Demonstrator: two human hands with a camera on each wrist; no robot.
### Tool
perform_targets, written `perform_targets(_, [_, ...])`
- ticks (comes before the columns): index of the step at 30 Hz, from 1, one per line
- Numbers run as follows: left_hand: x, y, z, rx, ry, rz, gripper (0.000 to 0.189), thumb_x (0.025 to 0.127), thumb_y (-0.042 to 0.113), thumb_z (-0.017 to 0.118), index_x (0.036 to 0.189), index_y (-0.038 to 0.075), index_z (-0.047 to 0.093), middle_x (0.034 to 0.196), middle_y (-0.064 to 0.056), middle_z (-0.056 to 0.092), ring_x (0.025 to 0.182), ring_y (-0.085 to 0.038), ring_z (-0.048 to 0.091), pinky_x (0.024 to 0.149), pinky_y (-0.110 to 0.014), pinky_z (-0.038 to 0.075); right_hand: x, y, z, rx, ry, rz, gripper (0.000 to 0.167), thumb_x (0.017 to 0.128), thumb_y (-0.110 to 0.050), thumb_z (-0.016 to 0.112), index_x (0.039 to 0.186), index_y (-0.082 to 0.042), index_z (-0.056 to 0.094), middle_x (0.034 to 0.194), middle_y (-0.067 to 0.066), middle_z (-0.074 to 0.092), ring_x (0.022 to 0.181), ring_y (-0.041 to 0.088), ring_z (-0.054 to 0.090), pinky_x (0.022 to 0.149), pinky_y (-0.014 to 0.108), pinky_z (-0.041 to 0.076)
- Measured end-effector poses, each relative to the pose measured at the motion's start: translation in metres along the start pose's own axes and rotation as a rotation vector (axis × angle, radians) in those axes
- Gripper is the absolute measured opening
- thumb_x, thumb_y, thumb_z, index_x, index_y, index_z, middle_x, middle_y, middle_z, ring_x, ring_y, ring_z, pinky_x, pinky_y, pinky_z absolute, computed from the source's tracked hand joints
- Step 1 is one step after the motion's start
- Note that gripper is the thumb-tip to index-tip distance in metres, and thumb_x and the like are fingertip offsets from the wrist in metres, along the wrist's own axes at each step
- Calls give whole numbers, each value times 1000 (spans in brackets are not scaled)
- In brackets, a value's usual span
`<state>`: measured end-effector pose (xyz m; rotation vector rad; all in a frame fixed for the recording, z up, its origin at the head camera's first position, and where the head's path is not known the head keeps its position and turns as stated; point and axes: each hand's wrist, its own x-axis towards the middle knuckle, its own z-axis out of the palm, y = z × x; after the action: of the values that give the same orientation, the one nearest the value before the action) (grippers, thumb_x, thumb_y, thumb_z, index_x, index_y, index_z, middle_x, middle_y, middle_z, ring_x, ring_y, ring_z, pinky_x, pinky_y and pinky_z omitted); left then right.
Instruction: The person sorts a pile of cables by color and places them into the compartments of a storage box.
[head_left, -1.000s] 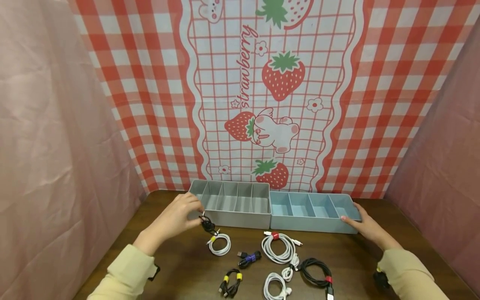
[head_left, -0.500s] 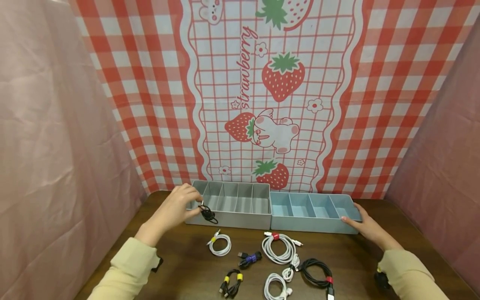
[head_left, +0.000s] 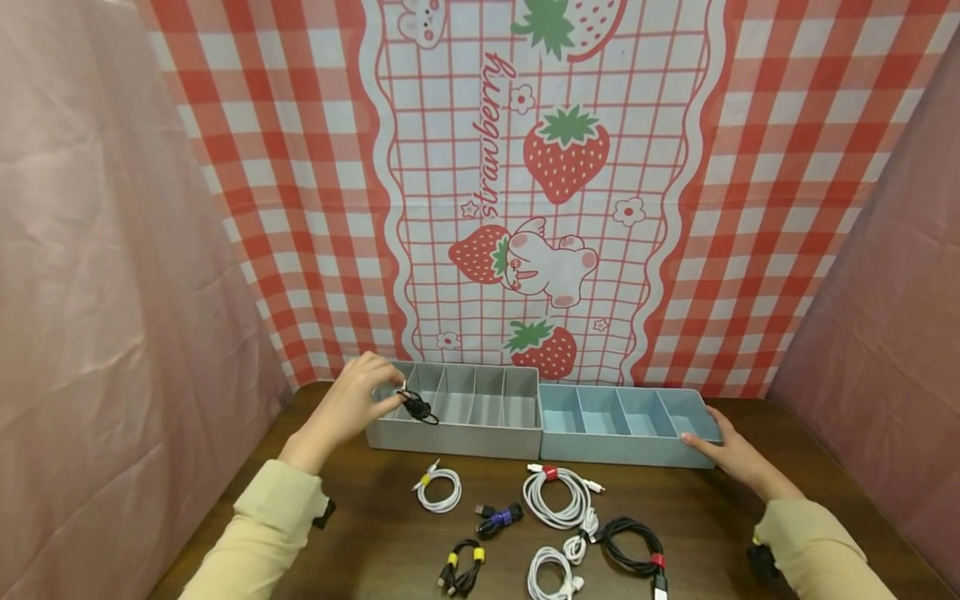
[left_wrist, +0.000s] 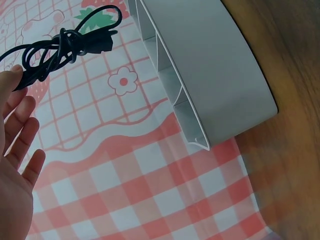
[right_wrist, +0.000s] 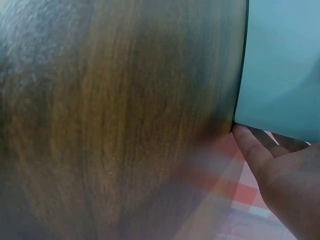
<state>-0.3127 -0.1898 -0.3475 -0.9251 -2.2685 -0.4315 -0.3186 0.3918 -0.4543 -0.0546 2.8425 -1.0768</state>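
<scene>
My left hand (head_left: 356, 402) pinches a bundled black cable (head_left: 418, 407) between thumb and fingertips, above the left compartments of a grey divided box (head_left: 457, 440). In the left wrist view the cable (left_wrist: 55, 50) hangs as a wrapped coil with a plug end, while the other fingers (left_wrist: 22, 125) of that hand are spread loosely. At the right end of a blue divided box (head_left: 626, 448), my right hand (head_left: 735, 450) holds the corner, thumb over the front rim and fingers behind the end wall. In the right wrist view the fingers touch the blue box (right_wrist: 285, 65) at its lower corner.
Several coiled cables lie in front of the boxes: a white one with a yellow tie (head_left: 426, 480), a black one with a purple tie (head_left: 498, 518), a white one with a red tie (head_left: 551, 472), a black one with a red tie (head_left: 657, 559). A checked cloth (head_left: 300, 208) hangs behind.
My left hand has risen with the black cable, from beside the white coil at the grey box's front to over its left compartments. The right hand stays on the blue box.
</scene>
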Motion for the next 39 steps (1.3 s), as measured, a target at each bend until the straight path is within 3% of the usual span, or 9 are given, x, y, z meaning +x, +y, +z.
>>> perform_targets(12, [2,-12,13,18,78,-27,18,72,14,82,84,10,68,80,0,64,83,-20,53,76,-41,41,-1,-2,-2,6,-14,25,99,93,-51,50,146,4,-13,143,44,2,125,60,19,96,69,28])
perform_targets(21, [-2,-21,24,63,75,-62,18,73,15,81,85,10,69,81,0,63,83,-21,54,77,-42,41,-3,-3,-1,23,-11,10,98,94,-49,50,146,4,-13,143,44,1,126,59,19,96,68,30])
perform_targets(35, [-2,-30,46,106,76,-61,21,72,17,82,87,9,70,84,-2,62,84,-23,54,75,-42,41,-3,-3,0,35,-8,15,100,92,-52,50,147,3,-13,144,43,2,126,59,19,97,69,28])
perform_targets(39, [-3,-31,53,123,73,-91,20,72,17,82,87,10,70,84,-2,62,84,-23,55,77,-44,42,-3,-3,0,34,-2,15,99,93,-51,50,147,3,-12,144,43,2,126,58,19,96,69,28])
